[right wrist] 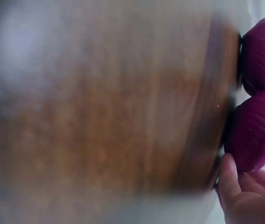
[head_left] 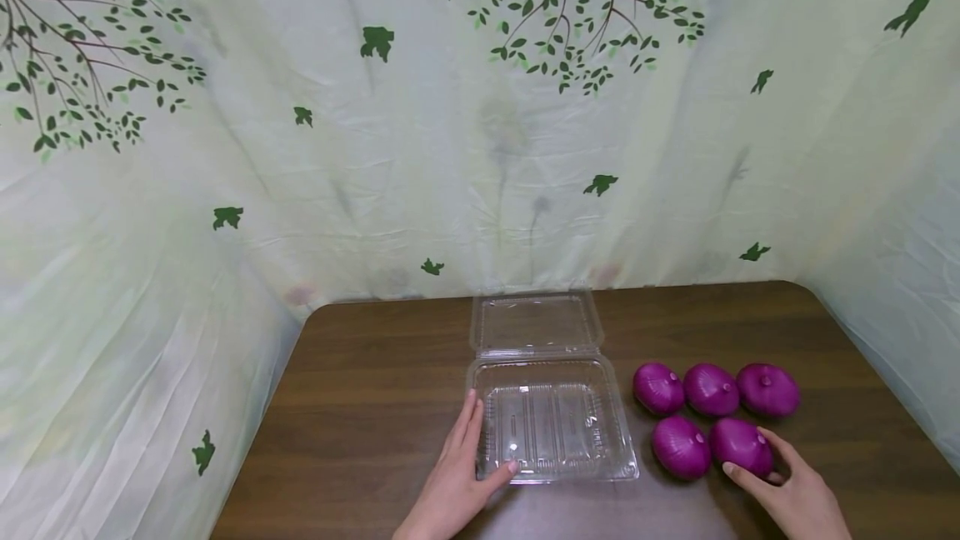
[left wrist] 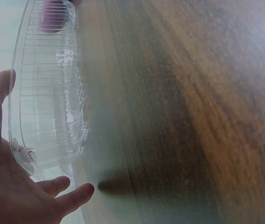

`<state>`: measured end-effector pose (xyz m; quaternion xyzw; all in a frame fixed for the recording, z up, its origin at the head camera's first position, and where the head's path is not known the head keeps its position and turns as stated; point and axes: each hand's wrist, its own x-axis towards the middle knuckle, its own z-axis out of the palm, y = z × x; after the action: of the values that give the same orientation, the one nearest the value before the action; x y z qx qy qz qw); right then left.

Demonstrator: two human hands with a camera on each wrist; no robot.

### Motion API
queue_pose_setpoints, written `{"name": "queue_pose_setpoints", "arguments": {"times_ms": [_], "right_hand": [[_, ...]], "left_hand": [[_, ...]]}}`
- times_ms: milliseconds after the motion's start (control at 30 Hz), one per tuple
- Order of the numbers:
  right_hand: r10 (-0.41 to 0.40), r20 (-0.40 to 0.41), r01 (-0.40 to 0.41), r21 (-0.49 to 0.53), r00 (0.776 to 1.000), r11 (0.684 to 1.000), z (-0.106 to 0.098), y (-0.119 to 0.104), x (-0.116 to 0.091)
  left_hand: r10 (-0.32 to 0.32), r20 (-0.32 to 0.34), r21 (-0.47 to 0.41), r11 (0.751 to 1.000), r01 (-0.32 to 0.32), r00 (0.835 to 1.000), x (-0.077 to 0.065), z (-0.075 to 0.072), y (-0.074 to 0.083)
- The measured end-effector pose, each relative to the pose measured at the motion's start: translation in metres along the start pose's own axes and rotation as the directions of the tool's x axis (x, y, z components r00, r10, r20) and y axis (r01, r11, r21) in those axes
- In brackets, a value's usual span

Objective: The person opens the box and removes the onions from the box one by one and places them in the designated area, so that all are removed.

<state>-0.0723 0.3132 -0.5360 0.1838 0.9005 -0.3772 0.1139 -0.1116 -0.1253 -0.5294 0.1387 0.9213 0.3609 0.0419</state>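
A clear plastic clamshell container [head_left: 551,475] lies open on the table, its lid [head_left: 536,325] folded back toward the curtain. My left hand [head_left: 457,473] is at the container's front left corner, fingers straight along the left side and thumb at the front rim. In the left wrist view, those fingers [left wrist: 74,198] spread beside the clear wall. Several red onions sit in two rows right of the container. My right hand [head_left: 795,490] holds the front right red onion [head_left: 738,444] between thumb and fingers. Beside it sits another red onion [head_left: 680,447].
Three red onions, one of them the middle onion [head_left: 710,389], form the back row. The brown wooden table [head_left: 360,423] has rounded back corners. A pale curtain [head_left: 480,148] printed with leaves and birds hangs behind it and along both sides.
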Motion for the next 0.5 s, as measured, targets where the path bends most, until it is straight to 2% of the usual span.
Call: {"name": "queue_pose_setpoints", "arguments": {"times_ms": [233, 500], "right_hand": [[-0.006, 0.042, 0.005, 0.014, 0.999, 1.0, 0.0005, -0.0017, 0.0041], [-0.038, 0.045, 0.037, 0.03, 0.998, 0.999, 0.0034, -0.0005, 0.0062]], "left_hand": [[-0.002, 0.002, 0.003, 1.0, 0.002, 1.0, 0.0001, 0.0003, -0.0009], [-0.005, 0.005, -0.001, 1.0, 0.005, 1.0, 0.0003, -0.0002, -0.0001]]}}
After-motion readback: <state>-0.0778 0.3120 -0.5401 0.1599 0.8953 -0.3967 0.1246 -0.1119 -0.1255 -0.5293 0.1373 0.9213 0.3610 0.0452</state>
